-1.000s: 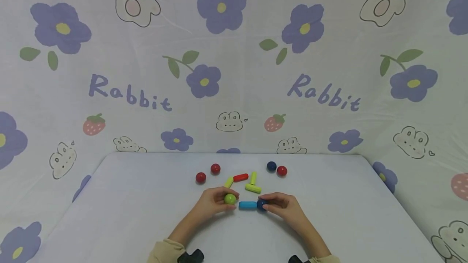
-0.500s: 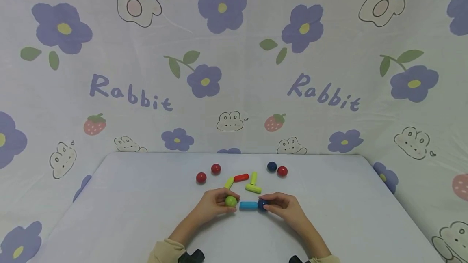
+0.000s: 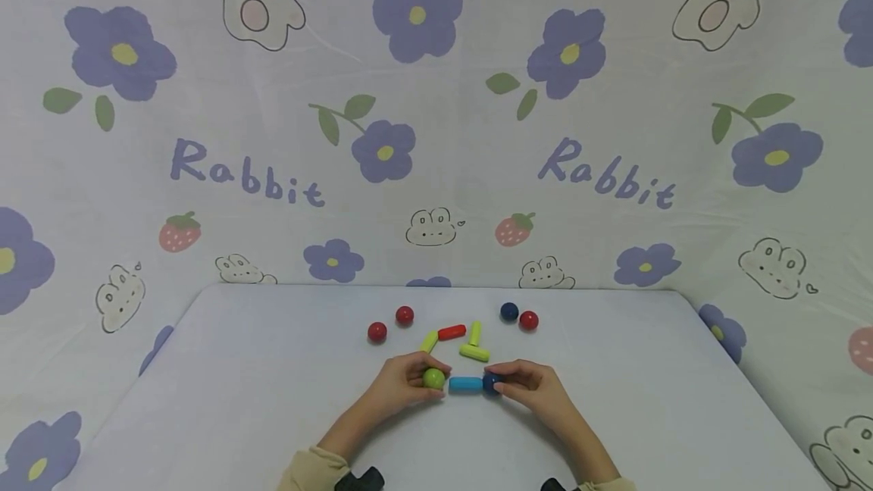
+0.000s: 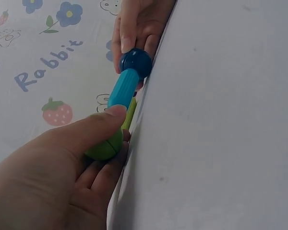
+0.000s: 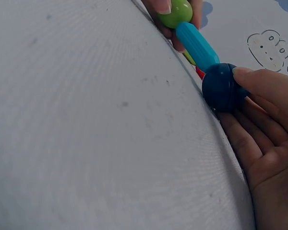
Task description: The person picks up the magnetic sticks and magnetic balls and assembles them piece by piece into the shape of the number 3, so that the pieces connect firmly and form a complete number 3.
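My left hand (image 3: 408,381) pinches a green ball (image 3: 433,378) between thumb and fingers, just left of a light-blue rod (image 3: 466,385). The rod's right end is joined to a dark-blue ball (image 3: 491,383), which my right hand (image 3: 535,385) grips between thumb and fingertips. In the right wrist view the ribbed rod (image 5: 198,47) slants from the dark-blue ball (image 5: 218,88) up to the green ball (image 5: 176,13). Seen from the left wrist, the green ball (image 4: 105,147) is partly covered by the left thumb, close by the rod's near end.
Behind the hands lie a red rod (image 3: 452,333) and several yellow-green rods (image 3: 474,353). Farther back, two red balls (image 3: 377,332) sit on the left, and a dark-blue ball (image 3: 509,312) beside a red ball (image 3: 528,320) on the right. All rest on a white table (image 3: 273,339).
My left hand has brought the green ball slightly down and closer to the light-blue rod's left end. My right hand keeps its grip on the dark-blue ball, almost still.
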Demonstrator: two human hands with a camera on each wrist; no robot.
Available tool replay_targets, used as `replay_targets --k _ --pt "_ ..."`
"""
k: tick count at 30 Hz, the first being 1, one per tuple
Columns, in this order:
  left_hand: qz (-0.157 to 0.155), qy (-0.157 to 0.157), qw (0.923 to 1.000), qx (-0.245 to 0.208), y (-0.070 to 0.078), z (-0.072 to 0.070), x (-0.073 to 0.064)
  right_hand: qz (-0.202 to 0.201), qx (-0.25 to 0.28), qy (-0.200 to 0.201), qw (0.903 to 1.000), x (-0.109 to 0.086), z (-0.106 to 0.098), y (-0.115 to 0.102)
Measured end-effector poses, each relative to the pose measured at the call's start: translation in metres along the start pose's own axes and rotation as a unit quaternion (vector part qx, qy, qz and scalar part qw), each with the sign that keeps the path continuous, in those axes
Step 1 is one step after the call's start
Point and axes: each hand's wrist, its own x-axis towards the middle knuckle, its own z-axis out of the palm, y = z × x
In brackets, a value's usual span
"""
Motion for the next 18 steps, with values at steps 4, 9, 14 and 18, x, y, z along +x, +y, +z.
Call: replay_targets --k 4,9,14,18 --pt "0.022 -0.004 0.9997 0.004 -0.0001 0.002 0.0005 -0.003 0.002 0.0 1.0 -0.0007 0.0001 -0.0003" --pt "0.031 -0.001 0.9994 0.013 -0.0007 0.0041 0.0013 -0.009 0.001 -0.001 1.0 -0.0009 -0.0001 0.0003" --pt "0.027 -0.001 0.9995 0.017 0.0008 0.005 0.0005 -0.009 0.002 -0.001 1.0 -0.0007 0.0 0.0005" --pt "0.029 -0.003 0.9992 0.027 0.0011 0.006 0.0003 -0.008 0.002 0.0 1.0 -0.0005 0.0002 0.0003"
